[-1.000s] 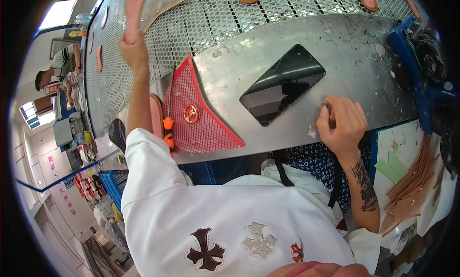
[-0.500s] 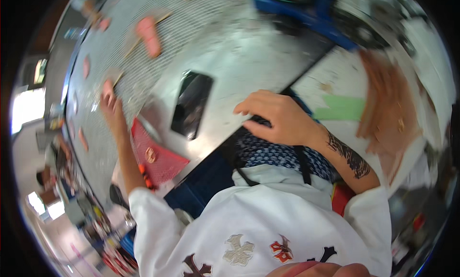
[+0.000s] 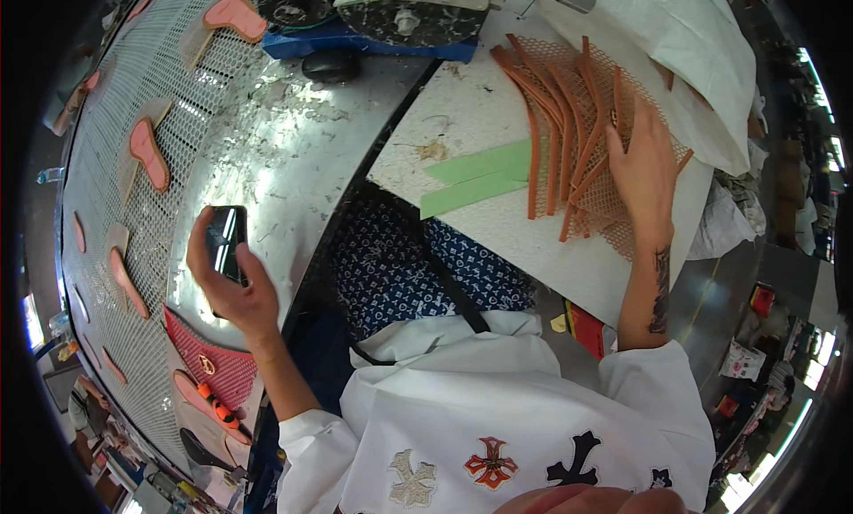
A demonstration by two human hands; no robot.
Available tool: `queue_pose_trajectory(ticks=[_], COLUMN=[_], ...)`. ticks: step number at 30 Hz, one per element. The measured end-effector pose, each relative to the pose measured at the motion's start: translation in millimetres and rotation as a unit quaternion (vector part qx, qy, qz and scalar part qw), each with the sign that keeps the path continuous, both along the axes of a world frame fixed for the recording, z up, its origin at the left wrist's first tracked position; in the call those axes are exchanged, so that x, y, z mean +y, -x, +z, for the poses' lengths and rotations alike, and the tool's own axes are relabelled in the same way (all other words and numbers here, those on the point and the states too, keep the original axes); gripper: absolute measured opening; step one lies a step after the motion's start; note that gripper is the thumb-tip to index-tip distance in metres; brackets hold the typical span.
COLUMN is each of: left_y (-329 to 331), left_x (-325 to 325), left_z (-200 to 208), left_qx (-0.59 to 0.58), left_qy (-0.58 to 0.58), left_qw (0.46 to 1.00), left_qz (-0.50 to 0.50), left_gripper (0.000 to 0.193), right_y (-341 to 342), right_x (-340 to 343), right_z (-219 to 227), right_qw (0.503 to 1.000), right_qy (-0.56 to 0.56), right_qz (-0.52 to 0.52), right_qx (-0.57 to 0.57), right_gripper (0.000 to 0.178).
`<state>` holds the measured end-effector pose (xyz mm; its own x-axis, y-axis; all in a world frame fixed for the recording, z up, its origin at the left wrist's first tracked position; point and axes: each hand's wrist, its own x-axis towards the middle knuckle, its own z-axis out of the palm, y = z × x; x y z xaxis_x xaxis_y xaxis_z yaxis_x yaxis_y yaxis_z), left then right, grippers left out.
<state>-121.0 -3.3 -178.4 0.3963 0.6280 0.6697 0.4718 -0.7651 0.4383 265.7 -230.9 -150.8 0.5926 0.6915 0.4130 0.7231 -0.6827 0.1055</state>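
Observation:
My left hand [image 3: 238, 287] is above the metal table with its thumb and forefinger apart. They straddle a black phone [image 3: 228, 239] lying on the metal; whether they touch it I cannot tell. Just below is a red mesh piece [image 3: 209, 358] with a gold emblem. On the right, my right hand [image 3: 644, 163] reaches onto a pile of brown mesh pieces [image 3: 569, 132] edged with brown strips. Its thumb and fingers close on the pile's right side, and the fingertips are partly hidden among the mesh.
Pink sole-shaped pieces [image 3: 148, 154] lie along the grid surface at left. A machine on a blue base [image 3: 373, 45] stands at the back. Green tape [image 3: 475, 181] crosses the white board [image 3: 426, 150]. A white sack [image 3: 657, 43] is behind the pile; an orange-handled tool [image 3: 219, 406] lies near left.
The view has turned rightward. My left hand has gone from a pink piece on the grid to over the phone. My right hand has moved from the table's front edge out to the brown mesh pile.

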Motion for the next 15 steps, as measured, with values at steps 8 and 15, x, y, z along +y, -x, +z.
queue_pose_trajectory(ticks=[8,15], left_y=[-105,-133], left_x=[-52,-84], left_z=[-4,-15], left_qx=[-0.061,-0.053], left_qy=[0.041,0.131], left_qw=[0.982,0.947], left_qz=[-0.172,-0.288], left_gripper=[0.044,0.050], right_y=[2,-18], right_x=[-14,-53], right_z=[12,39], right_qw=[0.976,0.895], right_qy=[-0.015,-0.274], right_qz=[-0.101,-0.132], right_qx=[0.192,0.327], right_gripper=[0.045,0.040])
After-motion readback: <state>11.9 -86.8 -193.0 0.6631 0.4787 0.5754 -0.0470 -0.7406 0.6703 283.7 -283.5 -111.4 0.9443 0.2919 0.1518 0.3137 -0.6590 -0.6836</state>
